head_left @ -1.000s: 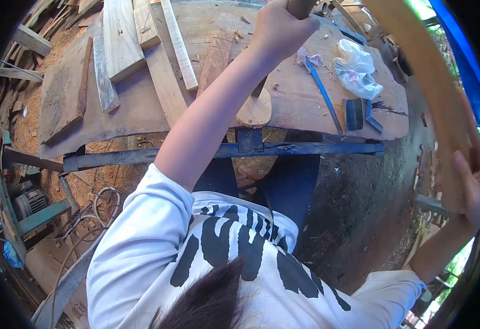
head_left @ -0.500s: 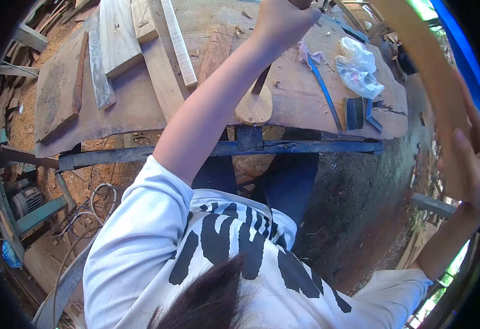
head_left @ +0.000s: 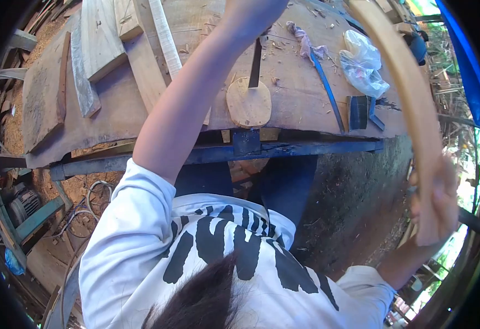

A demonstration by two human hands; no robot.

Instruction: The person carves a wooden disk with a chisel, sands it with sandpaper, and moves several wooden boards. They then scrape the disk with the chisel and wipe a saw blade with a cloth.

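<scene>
Here's the left arm (head_left: 187,96), stretched up and away from the body on a slant over the counter (head_left: 297,112), elbow low, forearm running up to the left hand (head_left: 253,12) at the top edge. Over on the right, the right arm (head_left: 407,260) swings out wide, bent at the elbow, and the right hand (head_left: 440,200) is wrapped around the low end of the curved wood (head_left: 413,104), fingers showing on its inner side. That wood sweeps from the top edge down past the counter's right end, held up in front of it. Under the left forearm, near the counter's front edge, sits a pale disc (head_left: 248,104) with a dark strip (head_left: 256,63) reaching up from it. Right of that lie a blue rod (head_left: 327,90), a cloth (head_left: 304,41) at its upper end, and a plastic bag (head_left: 363,66); planks (head_left: 105,41) rest on the left. Now the hard parts: the left hand is cut off by the frame, so whether it is open or closed I can't tell. The right hand is smeared by motion blur, partly behind the wood, and the wood's upper end runs out of view.
</scene>
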